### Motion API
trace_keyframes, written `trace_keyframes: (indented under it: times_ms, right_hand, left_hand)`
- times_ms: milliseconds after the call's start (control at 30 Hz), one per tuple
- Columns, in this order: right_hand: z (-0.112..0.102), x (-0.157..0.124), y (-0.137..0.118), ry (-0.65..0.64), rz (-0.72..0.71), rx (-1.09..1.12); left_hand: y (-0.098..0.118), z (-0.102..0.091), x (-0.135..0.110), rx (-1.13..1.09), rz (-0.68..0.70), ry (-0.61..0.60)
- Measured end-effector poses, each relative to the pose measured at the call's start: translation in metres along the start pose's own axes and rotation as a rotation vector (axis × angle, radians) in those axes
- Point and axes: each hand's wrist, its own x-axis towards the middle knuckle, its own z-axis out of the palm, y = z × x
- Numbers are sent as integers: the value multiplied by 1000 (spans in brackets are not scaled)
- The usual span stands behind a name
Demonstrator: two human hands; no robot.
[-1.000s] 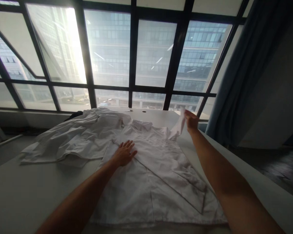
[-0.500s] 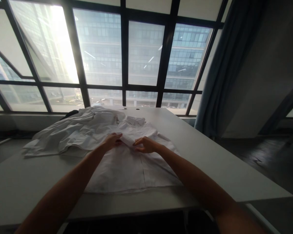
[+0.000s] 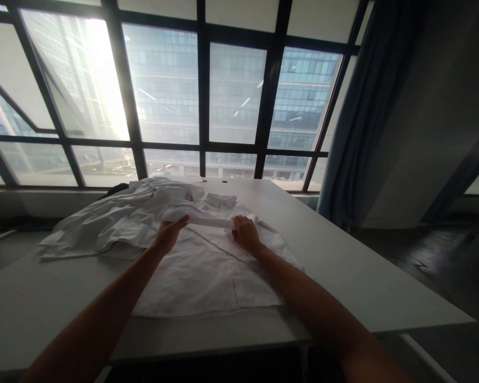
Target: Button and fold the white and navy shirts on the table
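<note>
A white shirt (image 3: 207,276) lies flat on the grey table (image 3: 343,287), collar (image 3: 221,200) toward the window. A folded white sleeve (image 3: 207,219) stretches across its chest between my two hands. My left hand (image 3: 170,234) is closed on the sleeve's left end, slightly lifted. My right hand (image 3: 245,234) presses down on the sleeve's right end with fingers curled over it.
A heap of crumpled white garments (image 3: 115,221) lies at the table's left, touching the shirt. Large windows with black frames (image 3: 201,106) stand behind the table. A dark curtain (image 3: 367,122) hangs at the right. The table's front edge is close to me.
My right hand brought the sleeve in from the shirt's right side across the chest. Both hands met at the centre, then drew apart, pulling the sleeve out flat.
</note>
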Motion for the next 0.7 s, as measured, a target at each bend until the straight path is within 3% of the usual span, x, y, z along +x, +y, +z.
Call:
trace_keyframes:
  times_ms: [200,433,533,633,700]
  right_hand:
    - [-7,-2,12,6,-15,-5]
    - [-10,-3,21,-15,-41,13]
    - [-12,-4,24,-52,-29,0]
    - [-12,-4,30,-77,-2,-28]
    - [-10,-4,34,-89,19,-15]
  left_hand:
    - [15,-3,-2,-113,-7,63]
    - [49,-16,-7,211,10,102]
    - [73,-31,-10,393,-41,-102]
    - [97,-48,-16,539,-265,-467]
    - [107,-58,-18,623,-426,-607]
